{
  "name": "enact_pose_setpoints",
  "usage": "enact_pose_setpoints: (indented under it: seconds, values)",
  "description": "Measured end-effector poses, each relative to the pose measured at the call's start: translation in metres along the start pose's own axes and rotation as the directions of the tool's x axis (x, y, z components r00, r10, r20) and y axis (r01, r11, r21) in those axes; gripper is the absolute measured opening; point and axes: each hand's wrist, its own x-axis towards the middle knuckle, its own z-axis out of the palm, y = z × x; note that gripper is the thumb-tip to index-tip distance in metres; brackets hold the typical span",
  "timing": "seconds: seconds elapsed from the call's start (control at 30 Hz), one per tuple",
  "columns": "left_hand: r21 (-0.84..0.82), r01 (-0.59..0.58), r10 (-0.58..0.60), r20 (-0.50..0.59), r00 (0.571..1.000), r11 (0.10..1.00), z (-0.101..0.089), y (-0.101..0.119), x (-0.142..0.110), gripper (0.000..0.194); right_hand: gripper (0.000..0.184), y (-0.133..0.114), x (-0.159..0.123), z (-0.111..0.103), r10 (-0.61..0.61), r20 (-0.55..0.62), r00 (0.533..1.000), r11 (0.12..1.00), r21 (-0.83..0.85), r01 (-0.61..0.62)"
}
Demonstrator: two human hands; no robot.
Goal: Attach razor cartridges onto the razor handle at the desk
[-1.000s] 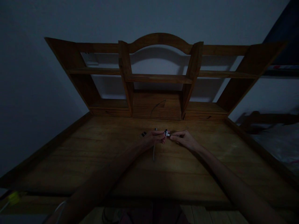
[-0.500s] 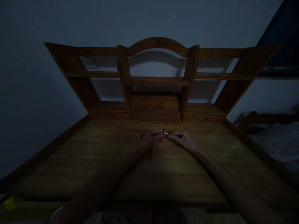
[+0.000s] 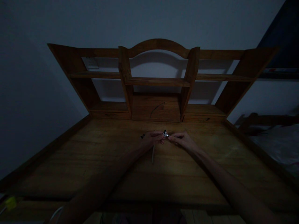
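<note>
Over the middle of the wooden desk (image 3: 112, 174), my left hand (image 3: 153, 139) pinches a small black-and-silver object with a pale rounded middle (image 3: 165, 134). Its exact kind is too small and dim to make out. From the other side, my right hand (image 3: 183, 140) is closed, thumb and fingertips at the object's silvery right end. Whether a thin tool sits in those fingers I cannot tell. A narrow pale strip (image 3: 153, 155) lies on the desk just below my left hand. Small dark pieces (image 3: 142, 136) rest beside its knuckles.
A wooden shelf unit (image 3: 157, 81) with small drawers stands along the desk's back, against the wall. Raised wooden edges (image 3: 259, 154) border the desk's sides. Something yellow (image 3: 10, 203) shows at the lower left. Pale bedding (image 3: 277, 144) lies beyond the right edge. The room is dim.
The small object has turned slightly between my fingers, and its silvery end sits closer to my right fingertips. Both hands stay in nearly the same place; the view has shifted a little.
</note>
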Motion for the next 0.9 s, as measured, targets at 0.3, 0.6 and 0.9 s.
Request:
enact_pose_setpoints:
  seconds: [0.3, 0.6, 0.9]
  values:
    - [-0.033, -0.005, 0.004, -0.009, 1.000, 0.999, 0.000, 0.000, 0.000, 0.033, 0.044, -0.009, -0.004, 0.001, -0.005, -0.035, 0.999, 1.000, 0.025, 0.006]
    - [-0.121, 0.002, -0.001, 0.007, 1.000, 0.993, 0.002, 0.004, -0.003, 0.030, 0.044, -0.008, -0.001, 0.000, -0.029, 0.031, 0.999, 0.994, 0.108, 0.025]
    - [-0.086, -0.029, 0.026, -0.027, 0.999, 0.996, 0.000, -0.001, 0.001, 0.026, 0.038, -0.004, 0.000, 0.003, -0.070, -0.056, 0.996, 0.995, 0.063, 0.073]
